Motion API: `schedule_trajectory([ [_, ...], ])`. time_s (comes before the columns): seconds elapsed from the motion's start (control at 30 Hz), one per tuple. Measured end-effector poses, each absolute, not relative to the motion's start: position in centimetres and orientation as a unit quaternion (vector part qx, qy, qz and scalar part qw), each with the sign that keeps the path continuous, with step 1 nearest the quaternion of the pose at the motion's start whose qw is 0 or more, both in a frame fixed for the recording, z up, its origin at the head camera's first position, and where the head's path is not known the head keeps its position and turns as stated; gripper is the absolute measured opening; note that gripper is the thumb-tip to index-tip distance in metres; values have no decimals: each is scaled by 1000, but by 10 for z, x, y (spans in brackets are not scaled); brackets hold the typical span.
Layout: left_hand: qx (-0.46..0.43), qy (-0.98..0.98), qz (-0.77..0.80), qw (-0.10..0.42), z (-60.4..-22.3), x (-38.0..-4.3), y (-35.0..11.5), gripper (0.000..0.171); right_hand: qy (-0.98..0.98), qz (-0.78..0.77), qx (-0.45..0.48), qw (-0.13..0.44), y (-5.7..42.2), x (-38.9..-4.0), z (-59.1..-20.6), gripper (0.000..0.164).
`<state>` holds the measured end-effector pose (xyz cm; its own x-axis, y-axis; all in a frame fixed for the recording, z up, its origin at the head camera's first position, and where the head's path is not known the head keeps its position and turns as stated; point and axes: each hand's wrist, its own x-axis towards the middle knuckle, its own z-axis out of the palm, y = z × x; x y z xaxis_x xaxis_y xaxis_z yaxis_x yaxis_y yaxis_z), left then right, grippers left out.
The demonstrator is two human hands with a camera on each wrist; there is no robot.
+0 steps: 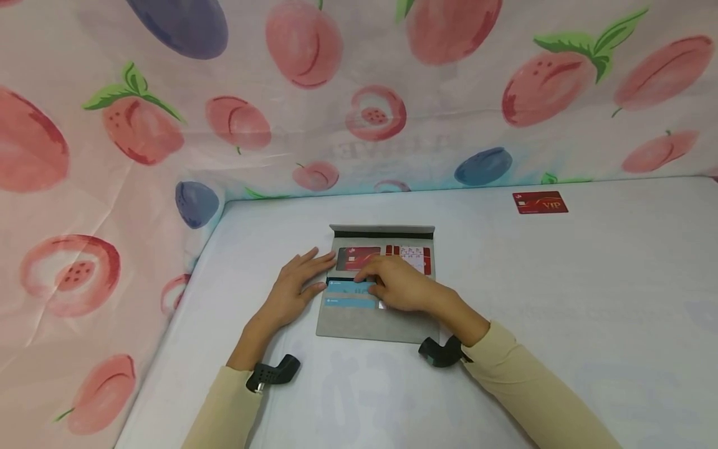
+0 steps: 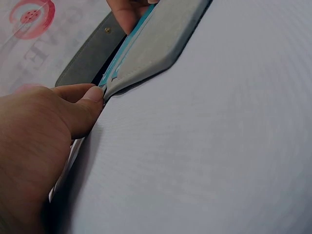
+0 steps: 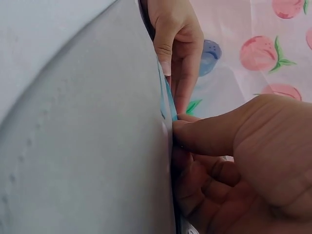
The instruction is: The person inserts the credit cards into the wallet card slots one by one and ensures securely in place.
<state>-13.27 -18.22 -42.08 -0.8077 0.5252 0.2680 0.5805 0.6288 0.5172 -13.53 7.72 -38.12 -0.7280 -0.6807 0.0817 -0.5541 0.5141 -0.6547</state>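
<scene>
A grey card wallet point(image 1: 370, 327) lies unfolded on the white table. Blue cards sit in its lower slots, an upper blue card point(image 1: 339, 287) and a lower blue card point(image 1: 349, 303). My right hand point(image 1: 406, 284) reaches over the middle of the wallet and pinches the upper blue card between thumb and forefinger; in the right wrist view its thumb point(image 3: 207, 136) is at the card's edge. With fingers extended, my left hand point(image 1: 287, 294) touches the wallet's left edge. The right hand partly covers the wallet's right side.
In the wallet's upper half are a red card point(image 1: 359, 254) and a red-and-white patterned card point(image 1: 415, 254). A red VIP card point(image 1: 540, 202) lies apart at the back right. Fruit-patterned cloth point(image 1: 426, 143) hangs behind the white table point(image 1: 561, 299).
</scene>
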Motion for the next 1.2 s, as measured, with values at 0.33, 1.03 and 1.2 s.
schedule_trajectory([
  [0.33, -306, -901, -306, 45, -420, -133, -182, 45, 870, -336, -348, 98, 77, -134, -383, 24],
  [1.03, -301, -901, -308, 45, -419, -131, -181, 46, 864, -342, -360, 80, 77, -133, -386, 23],
  [1.2, -302, -901, -309, 47, -420, -132, -181, 47, 866, -339, -360, 78, 77, -133, -387, 24],
])
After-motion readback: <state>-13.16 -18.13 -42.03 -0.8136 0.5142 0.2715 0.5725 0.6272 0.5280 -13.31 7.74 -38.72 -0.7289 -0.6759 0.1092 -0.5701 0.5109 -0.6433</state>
